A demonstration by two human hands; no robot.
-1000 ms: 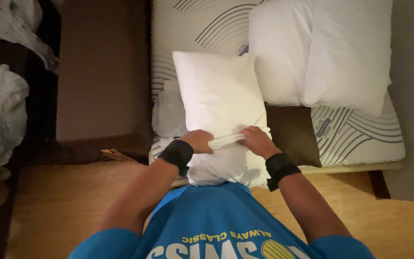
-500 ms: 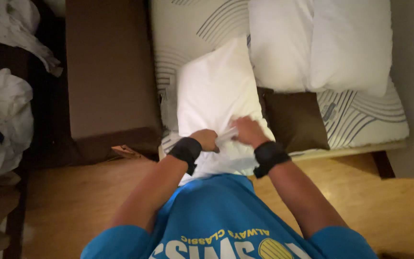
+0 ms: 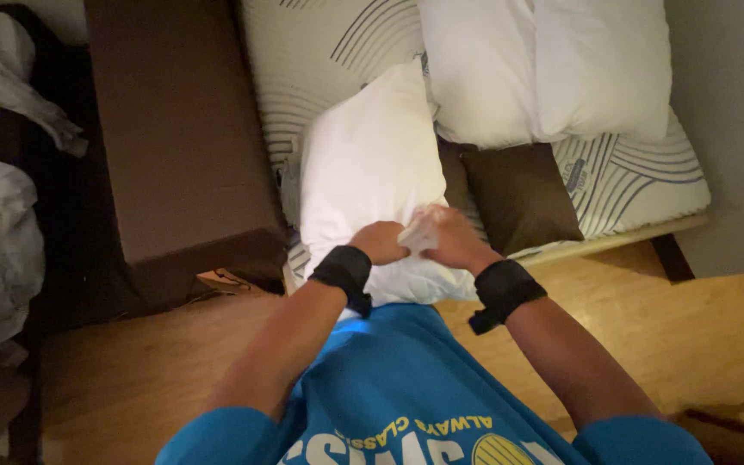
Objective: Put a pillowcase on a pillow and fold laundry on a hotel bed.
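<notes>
Hands, two: left hand point(image 3: 380, 242) and right hand point(image 3: 447, 238) both clench one white pillow's point(image 3: 370, 164) near edge. Two more white pillows point(image 3: 544, 65) lie at one o'clock, one brown cushion point(image 3: 518, 196) at three.

Layout: pillow held at the mattress's near edge.
The pillow point(image 3: 370, 164) lies on the mattress point(image 3: 320, 60), both hands point(image 3: 378, 242) point(image 3: 445, 238) touching its near end. Two pillows point(image 3: 544, 65) lie behind, a cushion point(image 3: 518, 194) right, a box point(image 3: 174, 129) left.

You get dim, warm indoor light. White pillow point(image 3: 372, 172) glows brightest, near overexposed. Left side sinks into deep shadow. Slight motion blur on hands; edges bend outward.
</notes>
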